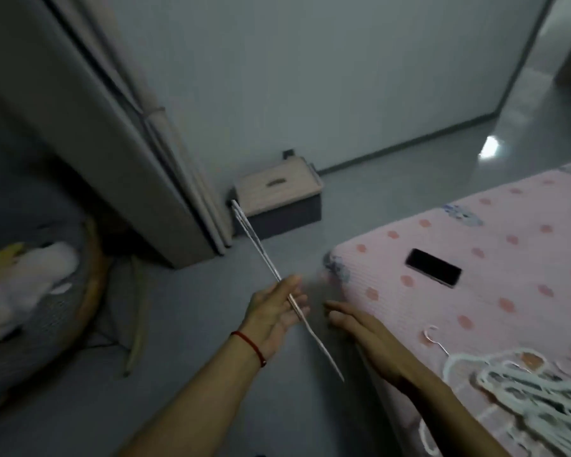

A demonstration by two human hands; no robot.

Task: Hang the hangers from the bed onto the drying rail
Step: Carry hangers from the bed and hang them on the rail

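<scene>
My left hand [276,316] holds a thin white hanger [261,252], seen edge-on as a long slanted line running from the storage box down past my palm. Its fingers lie along the hanger, with the thumb side against it. Just to the right, my right hand [360,334] is open with straight fingers, at the edge of the bed [475,258] and holding nothing. A pile of several white hangers [524,387] lies on the pink dotted sheet at the lower right. The drying rail is out of view.
A black phone [433,267] lies on the bed. A lidded storage box [279,199] stands on the floor by a grey cabinet [89,127]. At the left a round basket chair [30,291] holds soft items. Open grey floor stretches toward the doorway at the upper right.
</scene>
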